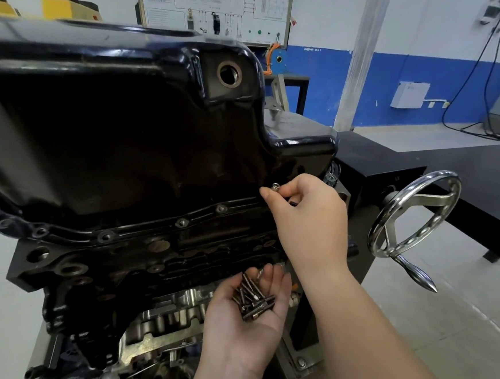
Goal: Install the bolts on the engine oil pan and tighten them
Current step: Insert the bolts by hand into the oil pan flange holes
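Bolts (pixel 254 300) lie heaped in the upturned, cupped left hand (pixel 246 315), low in the scene near the engine block (pixel 100 279). Above it, the right hand (pixel 307 214) pinches a single bolt (pixel 275 186) between its fingertips, just beside the right end of the black oil pan (pixel 103 126) flange. Four bolts already sit along the near flange. To the right stands a chrome handwheel (pixel 415 215).

I am seeing the engine block (pixel 147 266) sitting on a black stand (pixel 369 165), with its chrome handwheel (pixel 415 215) just right of my right hand (pixel 310 214). The black oil pan (pixel 112 125) is resting on the block, above my left hand (pixel 247 318). The pale tiled floor (pixel 431 309) is lying underneath.
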Tool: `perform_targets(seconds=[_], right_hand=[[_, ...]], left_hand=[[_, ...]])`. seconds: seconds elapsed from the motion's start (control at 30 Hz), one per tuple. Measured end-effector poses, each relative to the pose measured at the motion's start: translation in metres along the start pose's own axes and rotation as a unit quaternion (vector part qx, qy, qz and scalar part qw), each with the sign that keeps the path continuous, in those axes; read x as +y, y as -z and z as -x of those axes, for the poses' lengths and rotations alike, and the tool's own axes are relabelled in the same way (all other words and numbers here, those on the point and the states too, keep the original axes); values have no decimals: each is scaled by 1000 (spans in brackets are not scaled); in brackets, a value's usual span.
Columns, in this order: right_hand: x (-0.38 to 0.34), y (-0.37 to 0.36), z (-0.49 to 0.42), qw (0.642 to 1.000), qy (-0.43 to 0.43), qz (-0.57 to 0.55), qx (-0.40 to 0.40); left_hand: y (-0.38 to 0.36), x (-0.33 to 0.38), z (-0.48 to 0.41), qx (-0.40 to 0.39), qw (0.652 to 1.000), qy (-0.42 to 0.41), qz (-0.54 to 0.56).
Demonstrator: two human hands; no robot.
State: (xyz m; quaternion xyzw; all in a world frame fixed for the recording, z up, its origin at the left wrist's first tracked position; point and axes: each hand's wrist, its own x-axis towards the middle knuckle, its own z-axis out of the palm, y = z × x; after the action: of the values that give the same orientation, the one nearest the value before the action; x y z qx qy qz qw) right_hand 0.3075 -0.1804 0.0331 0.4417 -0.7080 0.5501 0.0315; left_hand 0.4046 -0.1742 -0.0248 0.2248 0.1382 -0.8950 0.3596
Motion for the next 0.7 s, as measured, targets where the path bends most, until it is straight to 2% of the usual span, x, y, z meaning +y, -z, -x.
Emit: perform_targets(seconds=[0.13,0.17,0.23,0.27,0.33,0.5,0.6,0.7], right_hand=[[-2,17,16,997,65,-35,-6],[-3,23,23,994,83,-60,-46],[0,32,40,976,89,-84,-179],[4,35,48,965,86,-63,-238],[15,38,59,954,82,-4,-289],[21,37,67,946,51,27,-318],[19,37,69,950,46,35,-306],[17,39,71,964,8,-39,-263]], left_hand=[[1,2,1,3,1000,-7,-12],[1,3,3,-11,1000,-14,-15],[-1,7,7,-32,996,-41,-69],[-1,9,9,-44,994,-51,-86],[-3,16,12,-44,998,-20,-40],[-4,19,17,-38,999,19,-7],[-2,17,17,-33,999,25,15],[-1,15,16,-16,999,21,17]])
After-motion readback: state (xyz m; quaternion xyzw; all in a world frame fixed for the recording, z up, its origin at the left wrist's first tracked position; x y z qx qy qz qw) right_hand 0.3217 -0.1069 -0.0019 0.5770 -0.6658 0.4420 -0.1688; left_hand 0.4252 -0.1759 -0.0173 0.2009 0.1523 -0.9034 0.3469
